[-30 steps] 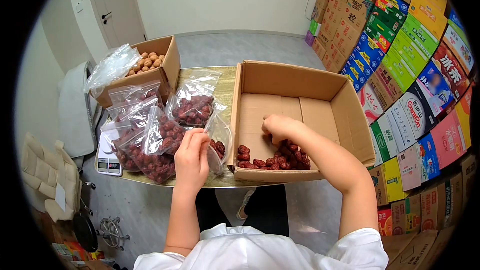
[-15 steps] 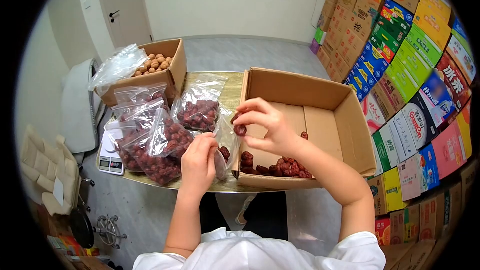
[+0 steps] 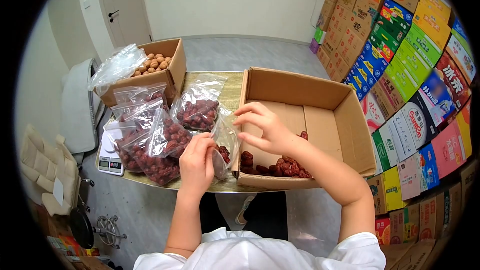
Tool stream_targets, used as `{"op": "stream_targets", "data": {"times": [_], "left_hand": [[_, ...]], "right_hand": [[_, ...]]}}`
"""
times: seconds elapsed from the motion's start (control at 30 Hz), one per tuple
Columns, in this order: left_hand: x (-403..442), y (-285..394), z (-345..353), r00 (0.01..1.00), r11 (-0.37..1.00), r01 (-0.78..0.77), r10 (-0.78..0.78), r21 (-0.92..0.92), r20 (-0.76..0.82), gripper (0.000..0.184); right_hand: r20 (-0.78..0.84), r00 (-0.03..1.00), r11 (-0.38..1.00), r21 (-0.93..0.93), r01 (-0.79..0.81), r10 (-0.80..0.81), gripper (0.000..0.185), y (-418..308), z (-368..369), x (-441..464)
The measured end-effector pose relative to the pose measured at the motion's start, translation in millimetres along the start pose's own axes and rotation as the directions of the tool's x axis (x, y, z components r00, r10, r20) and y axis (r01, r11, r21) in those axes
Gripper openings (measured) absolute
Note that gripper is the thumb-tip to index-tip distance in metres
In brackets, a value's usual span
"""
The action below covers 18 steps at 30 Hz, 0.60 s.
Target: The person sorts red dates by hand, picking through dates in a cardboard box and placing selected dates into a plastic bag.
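Observation:
My left hand (image 3: 197, 162) is closed in a pinch on the rim of a clear plastic bag (image 3: 224, 132), which has some red dates (image 3: 223, 154) low inside it. Beside the bag's mouth, my right hand (image 3: 267, 131) has its fingers apart, with nothing visible between them. It reaches over the left side of an open cardboard box (image 3: 300, 84). A pile of loose red dates (image 3: 289, 167) lies along the box's near side. Several filled zip bags of red dates (image 3: 167, 142) are heaped left of my left hand, and another filled bag (image 3: 198, 114) lies behind it.
A kitchen scale (image 3: 111, 164) sits at the table's left edge, partly under the bags. Behind it, a smaller box (image 3: 176, 67) holds walnuts (image 3: 155, 63) and empty plastic bags (image 3: 120, 65). Stacked cartons (image 3: 400, 95) line the right side; a chair (image 3: 47, 170) stands left.
My right hand has let go of the red dates it held beside the bag's mouth, and its fingers have spread. The left hand stays on the bag.

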<state>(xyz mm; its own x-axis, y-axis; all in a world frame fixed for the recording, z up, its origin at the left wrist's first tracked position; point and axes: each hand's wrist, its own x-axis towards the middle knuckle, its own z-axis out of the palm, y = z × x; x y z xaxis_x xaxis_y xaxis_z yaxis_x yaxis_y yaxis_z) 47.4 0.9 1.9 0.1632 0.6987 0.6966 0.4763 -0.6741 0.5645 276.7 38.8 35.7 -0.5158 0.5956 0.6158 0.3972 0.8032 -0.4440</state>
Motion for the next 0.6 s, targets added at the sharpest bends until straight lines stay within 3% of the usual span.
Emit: {"op": "stream_targets", "data": {"times": [0.17,0.4,0.47,0.53,0.6], "left_hand": [[-2,-3,-3,1.000,1.000,-0.013,0.013,0.009,0.008,0.018],[-1,0,-6,1.000,1.000,0.010,-0.010,-0.015,0.001,0.011],[-2,-1,-6,1.000,1.000,0.022,-0.022,-0.007,0.011,0.012],[-5,-3,-5,1.000,1.000,0.003,-0.003,0.002,0.012,0.012],[-6,-3,-4,1.000,1.000,-0.015,0.015,0.012,0.014,0.012]], "right_hand": [[-0.063,0.986,0.983,-0.087,-0.160,0.155,0.018,24,-8,-7],[-0.093,0.890,0.846,-0.281,-0.454,0.447,0.020,75,-36,-31],[0.032,0.707,0.639,-0.459,-0.617,0.706,0.020,76,-49,-33],[0.071,0.651,0.583,-0.526,-0.619,0.756,0.024,90,-56,-43],[0.177,0.438,0.434,-0.670,-0.603,0.882,0.032,99,-61,-53]]}}
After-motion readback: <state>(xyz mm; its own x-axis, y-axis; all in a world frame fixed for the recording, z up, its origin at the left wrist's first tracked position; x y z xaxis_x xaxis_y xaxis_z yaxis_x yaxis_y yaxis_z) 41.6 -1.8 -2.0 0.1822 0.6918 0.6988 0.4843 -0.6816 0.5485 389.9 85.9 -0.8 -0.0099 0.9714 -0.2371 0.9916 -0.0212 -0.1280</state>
